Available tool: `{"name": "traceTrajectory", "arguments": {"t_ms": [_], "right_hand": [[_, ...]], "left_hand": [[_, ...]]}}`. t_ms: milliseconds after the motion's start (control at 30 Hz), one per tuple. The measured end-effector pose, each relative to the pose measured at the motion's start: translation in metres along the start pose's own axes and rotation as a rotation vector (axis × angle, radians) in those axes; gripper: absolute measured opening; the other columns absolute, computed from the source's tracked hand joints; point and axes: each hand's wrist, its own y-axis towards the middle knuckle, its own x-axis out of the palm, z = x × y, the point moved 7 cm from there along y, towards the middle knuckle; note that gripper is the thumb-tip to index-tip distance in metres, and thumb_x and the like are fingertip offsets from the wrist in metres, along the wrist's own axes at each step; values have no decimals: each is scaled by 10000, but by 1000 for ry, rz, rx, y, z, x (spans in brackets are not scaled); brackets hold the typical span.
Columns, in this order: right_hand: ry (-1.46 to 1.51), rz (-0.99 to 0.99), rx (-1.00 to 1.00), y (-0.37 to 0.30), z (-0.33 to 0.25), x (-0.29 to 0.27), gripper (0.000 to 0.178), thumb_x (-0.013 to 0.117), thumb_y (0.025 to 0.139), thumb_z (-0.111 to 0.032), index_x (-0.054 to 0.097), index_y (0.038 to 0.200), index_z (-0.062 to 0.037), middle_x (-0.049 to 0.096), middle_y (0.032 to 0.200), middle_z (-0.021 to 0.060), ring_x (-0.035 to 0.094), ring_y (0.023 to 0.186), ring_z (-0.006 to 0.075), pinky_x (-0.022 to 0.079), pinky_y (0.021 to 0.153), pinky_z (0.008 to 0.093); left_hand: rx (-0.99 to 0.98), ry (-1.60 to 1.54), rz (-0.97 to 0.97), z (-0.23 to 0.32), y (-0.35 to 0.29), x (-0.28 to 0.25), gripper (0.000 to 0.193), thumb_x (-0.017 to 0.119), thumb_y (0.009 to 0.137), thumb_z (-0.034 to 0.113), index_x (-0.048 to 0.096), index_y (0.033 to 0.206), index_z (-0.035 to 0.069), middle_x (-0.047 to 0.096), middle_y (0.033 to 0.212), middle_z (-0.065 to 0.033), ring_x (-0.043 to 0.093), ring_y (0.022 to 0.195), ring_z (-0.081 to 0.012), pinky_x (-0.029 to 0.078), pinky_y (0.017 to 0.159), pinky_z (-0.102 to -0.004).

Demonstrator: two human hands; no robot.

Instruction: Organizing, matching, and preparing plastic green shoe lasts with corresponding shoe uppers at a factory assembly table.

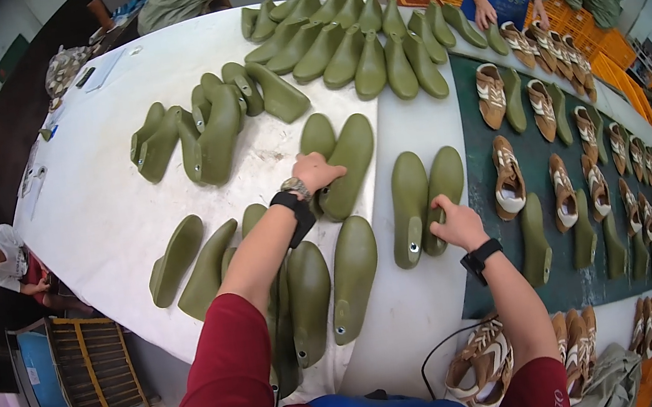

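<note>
On the white bench (98, 204), the right hand (459, 226) had curled fingers touching the near end of a green last (445, 171), which lay ahead-left, its long axis running away. The left hand (319, 172) touched another last (353, 147) farther left; whether either grip had closed was unclear.

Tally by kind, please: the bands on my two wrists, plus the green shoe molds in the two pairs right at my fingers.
Green shoe molds: 4, two at the left hand, two at the right hand
Black straps: 2
Patterned band: 1
Total: 7
</note>
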Motion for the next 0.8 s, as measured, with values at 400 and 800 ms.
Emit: {"name": "traceTrajectory", "arguments": {"t_ms": [400, 800], "right_hand": [[80, 8, 112, -33, 22, 3, 338, 615, 716, -302, 500, 999, -158, 640, 785, 151, 624, 806, 344, 486, 715, 438], [-10, 41, 33, -86, 6, 31, 720, 584, 800, -417, 253, 1398, -191, 647, 926, 201, 629, 881, 355, 496, 753, 429]], "left_hand": [[108, -31, 2, 78, -57, 54, 575, 562, 719, 492, 670, 928, -33, 610, 978, -268, 487, 1072, -369, 472, 863, -364], [246, -129, 133, 17, -166, 32, 655, 593, 813, 441, 437, 1269, -3, 467, 1239, -276, 460, 1143, -398, 387, 975, -393]]}}
